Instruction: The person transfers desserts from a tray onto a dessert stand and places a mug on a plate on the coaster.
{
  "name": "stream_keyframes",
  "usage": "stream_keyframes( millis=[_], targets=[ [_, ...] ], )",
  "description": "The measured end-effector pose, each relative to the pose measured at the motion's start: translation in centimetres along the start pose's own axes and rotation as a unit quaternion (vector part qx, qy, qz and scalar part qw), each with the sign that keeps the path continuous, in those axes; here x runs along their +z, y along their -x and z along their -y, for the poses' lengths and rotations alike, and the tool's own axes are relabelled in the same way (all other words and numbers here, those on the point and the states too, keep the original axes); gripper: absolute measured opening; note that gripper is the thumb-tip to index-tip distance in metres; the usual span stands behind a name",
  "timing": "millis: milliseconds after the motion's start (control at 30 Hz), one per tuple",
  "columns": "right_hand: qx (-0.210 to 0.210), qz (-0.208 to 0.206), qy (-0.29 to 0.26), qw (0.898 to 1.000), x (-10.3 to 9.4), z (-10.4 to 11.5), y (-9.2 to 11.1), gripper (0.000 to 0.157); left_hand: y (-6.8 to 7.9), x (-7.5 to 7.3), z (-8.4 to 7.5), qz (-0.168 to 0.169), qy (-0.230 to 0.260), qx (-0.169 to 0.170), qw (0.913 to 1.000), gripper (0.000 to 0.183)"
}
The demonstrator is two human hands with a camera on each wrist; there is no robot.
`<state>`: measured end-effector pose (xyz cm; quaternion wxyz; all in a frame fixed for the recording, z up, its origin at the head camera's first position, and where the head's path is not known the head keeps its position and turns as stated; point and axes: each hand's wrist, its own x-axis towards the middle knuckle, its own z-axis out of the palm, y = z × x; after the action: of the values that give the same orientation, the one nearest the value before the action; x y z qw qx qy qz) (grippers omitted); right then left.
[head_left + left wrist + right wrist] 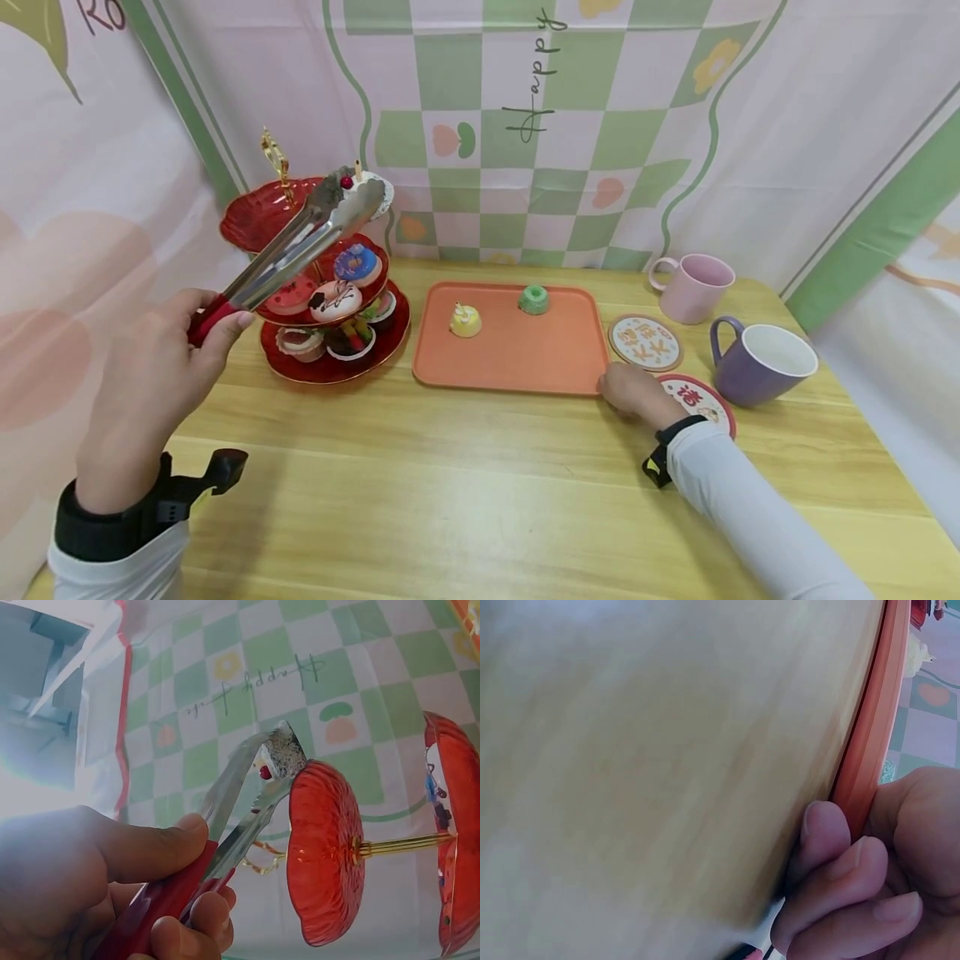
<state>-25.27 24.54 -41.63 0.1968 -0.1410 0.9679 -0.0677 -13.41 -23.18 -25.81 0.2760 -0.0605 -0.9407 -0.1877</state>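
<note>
My left hand (153, 371) grips the red handles of metal tongs (300, 250). Between the tongs' tips is a small white cake (381, 196) with a red cherry, held up by the top tier of a red three-tier stand (258, 221). In the left wrist view the cake (283, 754) shows a speckled side next to that top plate (326, 855). My right hand (637, 390) pinches the near right corner of an orange tray (517, 358), its thumb hidden in part. On the tray sit a yellow cake (466, 321) and a green ring-shaped cake (534, 300).
Toy donuts (357, 265) and cupcakes (351, 340) fill the stand's lower tiers. Right of the tray lie a round coaster (645, 342) and a red-rimmed coaster (697, 396), partly under the right wrist. A pink mug (693, 287) and a purple mug (757, 371) stand beyond them.
</note>
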Motion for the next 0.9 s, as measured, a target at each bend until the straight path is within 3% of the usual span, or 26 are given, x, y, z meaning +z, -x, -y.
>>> stream_keyframes(
  millis=[300,700,900],
  targets=[
    [0.024,-0.013,-0.037,0.999,0.0,-0.1,0.1,0.030,-0.1,-0.6,0.3,0.018,-0.016,-0.038,0.9990,0.036],
    [0.006,-0.037,-0.015,0.999,0.0,0.0,0.1,0.030,-0.1,-1.2,0.5,0.058,-0.034,-0.097,0.9930,0.041],
    [0.008,-0.037,-0.020,0.999,0.0,0.0,0.1,0.032,0.0,-1.5,0.2,0.060,-0.055,-0.113,0.9903,0.040]
  ],
)
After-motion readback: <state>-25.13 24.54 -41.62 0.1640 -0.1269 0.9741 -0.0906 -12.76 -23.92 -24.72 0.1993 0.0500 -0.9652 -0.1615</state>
